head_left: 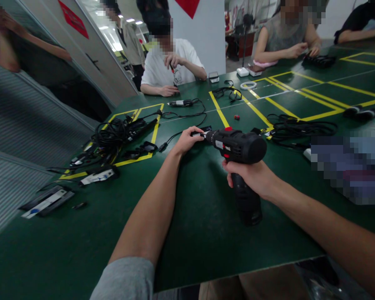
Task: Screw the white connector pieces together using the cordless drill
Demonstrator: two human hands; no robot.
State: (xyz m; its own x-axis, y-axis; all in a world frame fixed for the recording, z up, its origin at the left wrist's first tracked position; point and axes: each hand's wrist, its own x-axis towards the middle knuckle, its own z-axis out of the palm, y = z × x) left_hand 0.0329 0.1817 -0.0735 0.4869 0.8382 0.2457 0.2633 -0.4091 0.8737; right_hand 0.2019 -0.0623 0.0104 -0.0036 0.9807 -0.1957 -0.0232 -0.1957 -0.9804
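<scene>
My right hand (250, 174) is wrapped round the grip of a black cordless drill (237, 146) with red details. The drill is level, and its chuck points left toward my left hand (187, 140). The fingers of my left hand are closed on a small flat black device (203, 129) lying on the table, holding it near the tip of the drill. Part of the device is hidden behind my fingers and the chuck, so I cannot tell whether the bit touches it. A black cable (171, 139) lies just left of my left hand.
Tangled black cables (112, 135) lie at the left, near two black-and-white devices. An electric screwdriver (179, 103) and a tiny red piece (236, 117) are farther back. Coiled cables (296, 127) lie right. A person in a white shirt (187, 56) works opposite; others are around the green table (200, 233).
</scene>
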